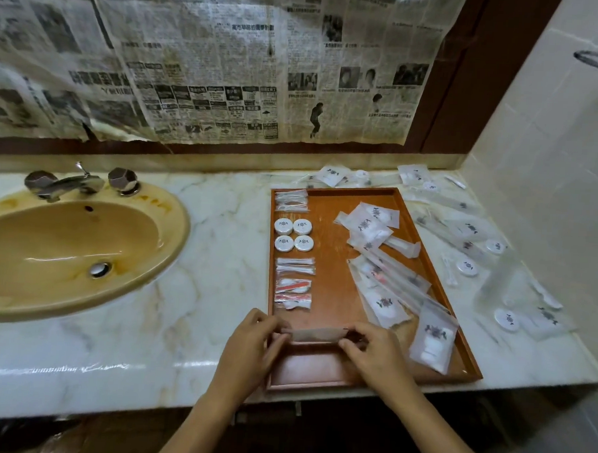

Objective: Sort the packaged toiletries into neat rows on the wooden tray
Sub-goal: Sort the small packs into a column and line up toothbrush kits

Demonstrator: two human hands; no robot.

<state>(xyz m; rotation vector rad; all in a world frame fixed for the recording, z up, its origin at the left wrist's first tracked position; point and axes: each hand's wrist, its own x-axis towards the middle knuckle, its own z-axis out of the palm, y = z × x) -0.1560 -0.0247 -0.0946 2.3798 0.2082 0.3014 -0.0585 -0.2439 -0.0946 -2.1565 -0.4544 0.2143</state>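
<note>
A wooden tray lies on the marble counter right of the sink. Down its left side run neat rows: cotton-swab packets, several round white soap discs, more swab packets and red-and-white sachets. A loose heap of clear packets covers the tray's right half. Near the tray's front, my left hand and my right hand pinch the two ends of a flat clear packet, held level just above the tray floor.
More packets and soap discs lie scattered on the counter right of the tray and behind it. A yellow sink with a tap is at left. A tiled wall closes the right side.
</note>
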